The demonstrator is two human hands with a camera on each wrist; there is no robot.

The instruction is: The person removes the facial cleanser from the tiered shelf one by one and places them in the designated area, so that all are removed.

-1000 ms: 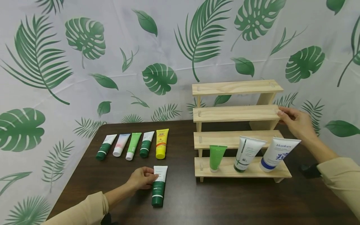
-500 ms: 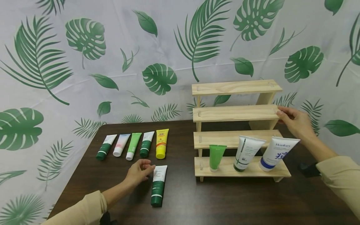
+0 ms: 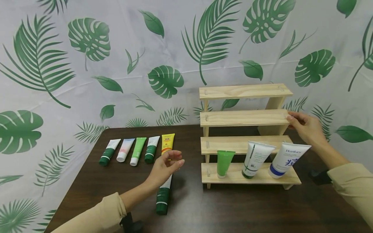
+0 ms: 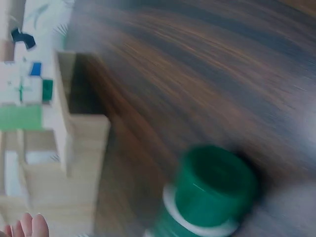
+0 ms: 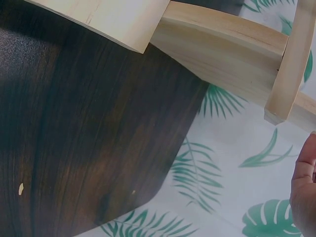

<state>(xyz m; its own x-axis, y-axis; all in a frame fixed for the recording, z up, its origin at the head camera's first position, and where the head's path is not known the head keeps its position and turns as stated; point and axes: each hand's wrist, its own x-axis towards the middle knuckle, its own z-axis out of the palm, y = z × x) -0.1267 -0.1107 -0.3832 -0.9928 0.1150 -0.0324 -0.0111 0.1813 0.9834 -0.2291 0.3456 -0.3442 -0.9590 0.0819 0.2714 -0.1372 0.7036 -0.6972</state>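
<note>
My left hand (image 3: 163, 170) is in the air with fingers loosely bent and nothing in them. It overlaps the upper end of a white and dark green squeeze tube (image 3: 162, 199) lying on the table. That tube's green cap (image 4: 217, 182) shows blurred in the left wrist view. At the right, my right hand (image 3: 309, 127) grips the end of the second board from the top of a tiered wooden display shelf (image 3: 244, 117), thumb on the board. On its lowest step stand a small green tube (image 3: 224, 164), a white tube with green stripes (image 3: 257, 158) and a white and blue tube (image 3: 288, 160).
Several tubes lie in a row at the back left of the dark wooden table (image 3: 201, 213), among them a light green tube (image 3: 138, 151) and a yellow tube (image 3: 167, 142). A leaf-print cloth (image 3: 128, 32) hangs behind the table.
My left hand has let go of the white and dark green tube, then risen and moved right over its upper end. The right hand has stayed on the shelf.
</note>
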